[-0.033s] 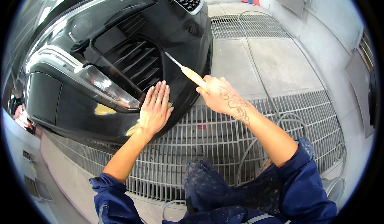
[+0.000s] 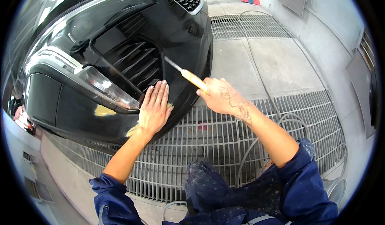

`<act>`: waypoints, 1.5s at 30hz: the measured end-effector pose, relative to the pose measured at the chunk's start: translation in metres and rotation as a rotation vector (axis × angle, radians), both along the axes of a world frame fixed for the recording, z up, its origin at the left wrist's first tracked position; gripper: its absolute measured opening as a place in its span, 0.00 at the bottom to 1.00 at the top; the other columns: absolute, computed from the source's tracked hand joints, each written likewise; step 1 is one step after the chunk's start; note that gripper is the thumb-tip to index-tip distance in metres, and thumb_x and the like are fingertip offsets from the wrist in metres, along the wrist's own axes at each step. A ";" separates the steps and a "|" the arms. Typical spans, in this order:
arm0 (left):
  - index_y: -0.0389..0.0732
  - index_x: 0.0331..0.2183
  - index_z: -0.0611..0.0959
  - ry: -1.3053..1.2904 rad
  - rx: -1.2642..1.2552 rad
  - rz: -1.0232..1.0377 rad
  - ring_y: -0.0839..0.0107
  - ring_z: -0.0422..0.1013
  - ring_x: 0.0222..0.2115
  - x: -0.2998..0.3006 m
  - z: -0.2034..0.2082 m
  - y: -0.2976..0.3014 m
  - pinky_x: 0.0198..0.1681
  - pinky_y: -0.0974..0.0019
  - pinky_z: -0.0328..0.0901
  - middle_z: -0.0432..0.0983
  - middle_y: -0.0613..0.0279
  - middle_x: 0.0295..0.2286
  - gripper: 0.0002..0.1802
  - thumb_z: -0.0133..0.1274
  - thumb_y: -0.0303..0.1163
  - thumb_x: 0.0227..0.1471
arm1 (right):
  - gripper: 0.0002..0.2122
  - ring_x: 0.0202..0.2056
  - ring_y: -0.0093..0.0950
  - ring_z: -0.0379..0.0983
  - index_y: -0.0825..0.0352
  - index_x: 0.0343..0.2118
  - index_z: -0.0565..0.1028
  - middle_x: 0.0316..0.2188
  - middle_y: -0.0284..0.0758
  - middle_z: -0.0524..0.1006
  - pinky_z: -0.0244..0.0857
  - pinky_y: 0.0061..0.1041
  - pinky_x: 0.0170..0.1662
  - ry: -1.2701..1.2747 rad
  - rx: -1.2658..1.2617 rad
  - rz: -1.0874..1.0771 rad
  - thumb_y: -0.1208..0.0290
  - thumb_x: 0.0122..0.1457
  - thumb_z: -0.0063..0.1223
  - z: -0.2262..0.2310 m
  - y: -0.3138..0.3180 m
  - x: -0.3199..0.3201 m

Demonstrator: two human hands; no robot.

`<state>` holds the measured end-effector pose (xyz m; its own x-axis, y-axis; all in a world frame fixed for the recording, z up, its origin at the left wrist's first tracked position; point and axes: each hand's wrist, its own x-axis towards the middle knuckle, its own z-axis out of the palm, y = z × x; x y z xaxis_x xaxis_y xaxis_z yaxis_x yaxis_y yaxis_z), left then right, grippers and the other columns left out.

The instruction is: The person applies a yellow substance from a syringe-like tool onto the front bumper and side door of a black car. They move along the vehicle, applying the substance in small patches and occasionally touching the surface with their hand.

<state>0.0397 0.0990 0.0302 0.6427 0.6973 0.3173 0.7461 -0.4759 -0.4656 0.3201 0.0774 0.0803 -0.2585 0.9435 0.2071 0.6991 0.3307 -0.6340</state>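
While left hand [image 2: 153, 114] lies flat on bumper [image 2: 114, 124], five o'clock from vent [image 2: 138, 62], right hand [image 2: 222, 96] grips yellow tool [image 2: 193, 80] toward ten; likely surface check, next move wanting steady aim.

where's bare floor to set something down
Concrete between the near grate and far grate is bare either side of the hose. Crowded: the bumper, where the left hand lies and right hand holds a tool nearby.

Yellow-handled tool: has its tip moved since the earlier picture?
Yes, slightly: the yellow-handled tool now has its tip a little lower in the picture, judged against the slatted vent.
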 end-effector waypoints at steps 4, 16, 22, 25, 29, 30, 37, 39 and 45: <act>0.30 0.68 0.64 -0.042 0.051 -0.005 0.57 0.48 0.73 0.009 0.010 0.013 0.76 0.49 0.41 0.59 0.47 0.69 0.46 0.57 0.50 0.59 | 0.16 0.38 0.55 0.81 0.78 0.37 0.79 0.31 0.57 0.82 0.75 0.48 0.42 -0.010 -0.111 -0.006 0.64 0.68 0.56 0.019 -0.005 0.003; 0.33 0.69 0.63 -0.122 -0.099 0.077 0.54 0.52 0.72 -0.025 -0.017 -0.047 0.75 0.48 0.45 0.57 0.47 0.70 0.46 0.60 0.45 0.58 | 0.18 0.29 0.45 0.84 0.78 0.33 0.80 0.21 0.50 0.80 0.74 0.42 0.35 0.052 -0.398 0.309 0.62 0.68 0.56 0.010 -0.011 -0.013; 0.34 0.69 0.63 -0.088 -0.076 0.116 0.54 0.53 0.72 -0.041 -0.003 -0.069 0.75 0.47 0.45 0.57 0.49 0.70 0.45 0.59 0.45 0.58 | 0.17 0.22 0.31 0.79 0.74 0.32 0.80 0.20 0.41 0.79 0.71 0.36 0.28 0.078 -0.480 0.331 0.61 0.67 0.57 0.002 -0.009 -0.011; 0.36 0.70 0.64 -0.083 -0.037 0.125 0.55 0.53 0.72 -0.057 0.006 -0.074 0.74 0.46 0.46 0.58 0.51 0.70 0.44 0.58 0.44 0.58 | 0.17 0.19 0.29 0.75 0.73 0.32 0.79 0.18 0.39 0.77 0.69 0.36 0.26 0.168 -0.248 0.266 0.60 0.67 0.57 -0.025 -0.002 -0.021; 0.34 0.69 0.64 -0.084 -0.020 0.171 0.52 0.52 0.72 -0.075 0.018 -0.088 0.74 0.45 0.44 0.58 0.48 0.70 0.42 0.58 0.41 0.59 | 0.17 0.16 0.26 0.71 0.72 0.31 0.79 0.18 0.35 0.75 0.67 0.34 0.23 0.221 -0.275 0.216 0.59 0.68 0.57 -0.024 -0.003 -0.021; 0.33 0.69 0.64 -0.091 -0.030 0.167 0.50 0.52 0.72 -0.079 0.018 -0.095 0.74 0.44 0.44 0.58 0.46 0.69 0.42 0.58 0.40 0.59 | 0.17 0.16 0.25 0.70 0.71 0.31 0.79 0.18 0.34 0.75 0.66 0.33 0.22 0.232 -0.233 0.132 0.59 0.68 0.57 -0.020 -0.004 -0.022; 0.30 0.62 0.70 -0.323 -0.260 0.016 0.42 0.67 0.62 -0.074 -0.061 -0.209 0.68 0.41 0.59 0.70 0.36 0.59 0.38 0.60 0.39 0.56 | 0.21 0.27 0.39 0.81 0.74 0.34 0.80 0.24 0.45 0.81 0.74 0.41 0.35 0.113 -0.424 0.026 0.55 0.67 0.57 0.023 -0.024 -0.022; 0.31 0.61 0.71 -0.453 -0.524 0.121 0.39 0.69 0.59 -0.071 -0.133 -0.254 0.65 0.39 0.60 0.72 0.33 0.55 0.37 0.53 0.47 0.59 | 0.19 0.26 0.36 0.80 0.73 0.35 0.80 0.23 0.42 0.79 0.74 0.38 0.33 0.138 -0.452 0.009 0.56 0.67 0.57 0.020 -0.028 -0.015; 0.33 0.55 0.73 -0.719 -1.279 0.999 0.28 0.76 0.49 -0.068 -0.412 -0.402 0.58 0.34 0.66 0.80 0.24 0.43 0.45 0.34 0.70 0.66 | 0.18 0.24 0.34 0.77 0.73 0.36 0.78 0.21 0.42 0.77 0.71 0.38 0.31 0.306 -0.143 0.043 0.58 0.66 0.58 0.031 -0.024 -0.028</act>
